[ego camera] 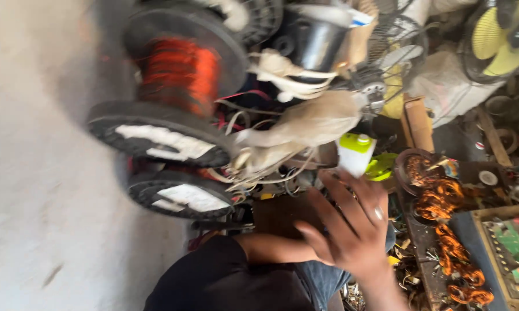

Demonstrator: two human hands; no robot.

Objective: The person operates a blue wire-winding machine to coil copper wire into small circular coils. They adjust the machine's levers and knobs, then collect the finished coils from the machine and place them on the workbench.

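Head view, tilted and blurred, looking down into a crowded repair bench; a pale bare wall [34, 173] fills the left third of the frame. In the lower middle a hand [351, 230] is raised with its fingers spread and loose, gripping nothing; which of the person's hands it is cannot be told for certain, though it reads as the right; its fingertips lie just below a small white bottle with a lime-green cap [355, 152], close to it, and the blur hides whether they touch. A bare forearm [271, 249] runs in from the lower middle behind that hand, above a black sleeve [225, 282]; the hand at its end is hidden, so its grip cannot be told. At upper left stands a large black spool wound with orange copper wire [178, 75]; a second black spool [178, 196] sits just below it. Pale cloth-wrapped cables [305, 126] trail across the middle, between the spools and the bottle. At lower right, loose coils of copper winding [449, 242] lie in a chain down the bench, beside a green circuit board [518, 242]. A yellow fan blade in a wire guard [501, 34] fills the upper right corner.
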